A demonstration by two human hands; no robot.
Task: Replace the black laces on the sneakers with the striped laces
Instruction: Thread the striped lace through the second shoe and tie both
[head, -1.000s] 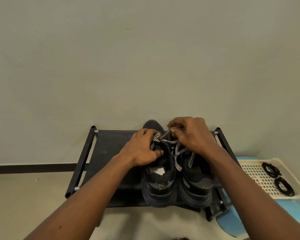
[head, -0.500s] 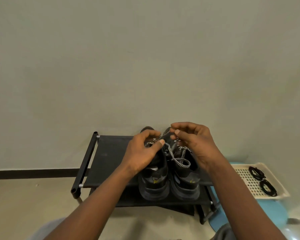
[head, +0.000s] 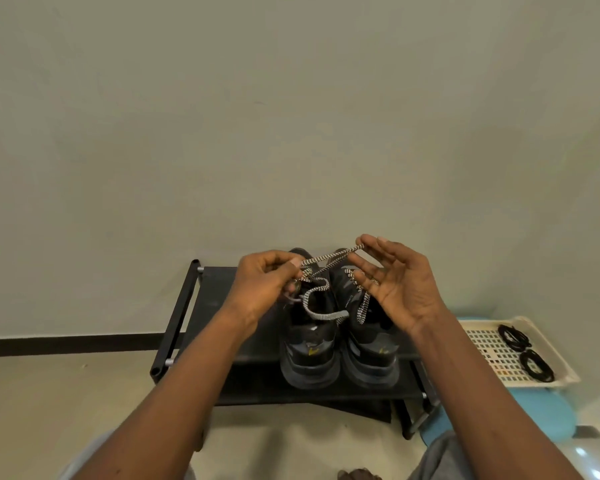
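Pulled both grips apart and a bit higher since half a second back, and flipped the right one palm-up, so now there's a taut run of striped lace (head: 329, 262) between them instead of the bunched-up huddle from before. Left grip (head: 264, 289): fingers curled in, pinching the lace just over the front of the left sneaker (head: 309, 351). Right grip (head: 402, 292): pinching the far end of that same lace between thumb and forefinger up top, other fingers loose and fanned out, palm facing the camera. So, lace end right at the right fingertips, above the shoes, slanting down to the left pinch. Under the left pinch, a slack loop of striped lace flopped across the left sneaker's opening, reaching over toward the right sneaker (head: 371, 348). Second striped lace (head: 363, 308) dangling down the right sneaker, partly behind the fanned fingers; can't tell if actually touching them. Both sneakers side by side and touching, heels toward the camera, on the top shelf of a black shoe rack (head: 219, 299) pushed up against the wall. Off to the right, well away from both grips: pale perforated tray (head: 489, 355) with two coils of black laces (head: 515, 336) in it, sitting on something light blue (head: 548, 417).
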